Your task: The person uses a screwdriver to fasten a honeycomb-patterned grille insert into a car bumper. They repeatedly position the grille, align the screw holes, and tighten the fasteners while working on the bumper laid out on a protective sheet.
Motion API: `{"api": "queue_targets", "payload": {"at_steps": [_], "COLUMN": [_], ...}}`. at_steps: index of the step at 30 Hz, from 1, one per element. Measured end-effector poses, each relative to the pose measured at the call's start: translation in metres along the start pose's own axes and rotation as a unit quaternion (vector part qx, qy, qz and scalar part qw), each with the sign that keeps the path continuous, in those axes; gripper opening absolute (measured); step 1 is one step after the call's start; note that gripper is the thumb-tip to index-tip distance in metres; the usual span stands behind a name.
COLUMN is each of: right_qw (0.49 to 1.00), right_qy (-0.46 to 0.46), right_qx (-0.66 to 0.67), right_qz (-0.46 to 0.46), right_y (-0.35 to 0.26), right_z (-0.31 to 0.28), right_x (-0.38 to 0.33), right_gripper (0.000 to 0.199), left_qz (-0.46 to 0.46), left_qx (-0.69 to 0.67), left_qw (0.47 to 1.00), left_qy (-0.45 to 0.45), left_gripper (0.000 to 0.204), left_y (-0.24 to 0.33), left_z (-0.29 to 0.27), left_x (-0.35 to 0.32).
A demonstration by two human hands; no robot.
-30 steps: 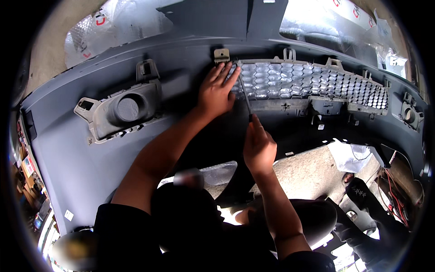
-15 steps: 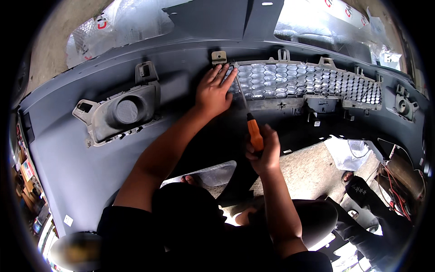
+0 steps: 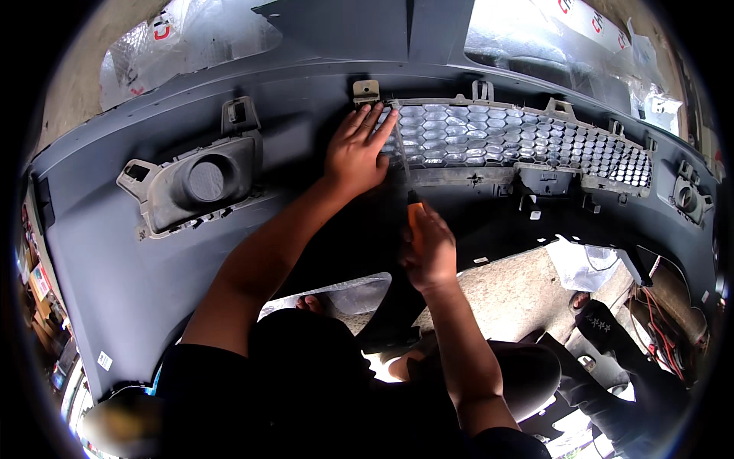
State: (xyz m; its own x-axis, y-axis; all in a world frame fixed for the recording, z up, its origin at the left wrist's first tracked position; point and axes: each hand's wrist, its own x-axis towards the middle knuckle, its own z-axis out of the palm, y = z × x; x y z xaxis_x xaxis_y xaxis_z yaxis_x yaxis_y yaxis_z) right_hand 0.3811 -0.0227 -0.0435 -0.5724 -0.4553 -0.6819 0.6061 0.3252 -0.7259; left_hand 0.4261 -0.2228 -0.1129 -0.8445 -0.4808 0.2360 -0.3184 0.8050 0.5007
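Note:
A honeycomb grille (image 3: pixel 474 136) is set in the inner side of a dark grey car bumper (image 3: pixel 115 283). My left hand (image 3: pixel 356 157) lies with fingers stretched out against the grille's left end, just below a tan metal bracket (image 3: pixel 366 92). In my right hand (image 3: pixel 433 256) is a screwdriver (image 3: pixel 414 213) with an orange handle, the fingers wrapped round it. Its thin shaft slants up toward the grille's left edge, beside my left fingertips. Where exactly the tip touches is hard to make out.
Left of my arm, a fog lamp surround (image 3: pixel 172 195) is fitted in the bumper; a smaller one (image 3: pixel 686 200) is at the far right. Plastic wrap (image 3: pixel 577 264) lies on the concrete floor (image 3: pixel 512 283). A dark-clad leg (image 3: pixel 627 352) and loose wires (image 3: pixel 659 329) are at lower right.
My right hand has shifted left and slightly upward with the screwdriver, whose shaft now stands steeper. My left hand stays at the grille's left end. The whole view has shifted slightly.

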Motion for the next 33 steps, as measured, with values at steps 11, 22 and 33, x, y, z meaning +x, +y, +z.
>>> {"api": "queue_targets", "payload": {"at_steps": [11, 22, 33], "right_qw": [0.811, 0.758, 0.996], "right_qy": [0.133, -0.225, -0.025], "right_qx": [-0.433, 0.541, 0.080], "right_qz": [-0.370, 0.286, 0.009], "right_y": [-0.008, -0.023, -0.012], "right_z": [0.004, -0.005, -0.010], "right_x": [-0.017, -0.004, -0.025], "right_gripper": [0.042, 0.025, 0.030], "left_qz": [0.020, 0.009, 0.018], "left_qx": [0.036, 0.008, 0.023], "left_qw": [0.999, 1.000, 0.999], "left_qy": [0.022, 0.022, 0.020], "left_gripper": [0.070, 0.073, 0.073], "left_y": [0.000, -0.001, 0.024], "left_z": [-0.008, -0.007, 0.001], "left_x": [0.002, 0.001, -0.012]}}
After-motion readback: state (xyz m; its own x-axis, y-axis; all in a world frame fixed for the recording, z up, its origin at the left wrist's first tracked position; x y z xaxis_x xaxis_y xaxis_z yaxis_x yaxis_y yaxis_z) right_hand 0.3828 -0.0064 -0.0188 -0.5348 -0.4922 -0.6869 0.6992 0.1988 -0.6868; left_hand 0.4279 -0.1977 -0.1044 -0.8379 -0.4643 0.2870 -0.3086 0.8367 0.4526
